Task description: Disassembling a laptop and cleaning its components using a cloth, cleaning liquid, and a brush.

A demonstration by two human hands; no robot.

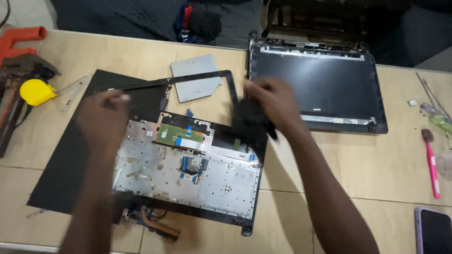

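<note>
Biggest thing on my wooden table [376,160] is the black mat [61,164] on the left, and then the detached laptop screen panel [315,82] lying flat up at the far right. In the middle, partly on the mat, sits the opened laptop base [197,174], flipped so the silver metal underside of the keyboard faces up, with a green circuit board [176,135] and blue ribbon connectors along its far edge. Leaning over the far side of that is the thin black screen bezel [226,80], and just beyond it a flat grey optical drive [195,75].

My left hand [103,117] hovers over the near-left corner of the base, right by the bezel's end. It's blurry, so I honestly can't tell if it's gripping anything. My right hand [275,103] is clenched around a dark black clump [252,121], cloth or a part, too smeared to say, held above the base's far-right corner beside the screen panel.

Smaller stuff: orange-handled tools [21,40] and a yellow tape measure [35,91] at far left, a pink-handled brush [432,162] at right, and a phone [433,230] at the near-right corner.
</note>
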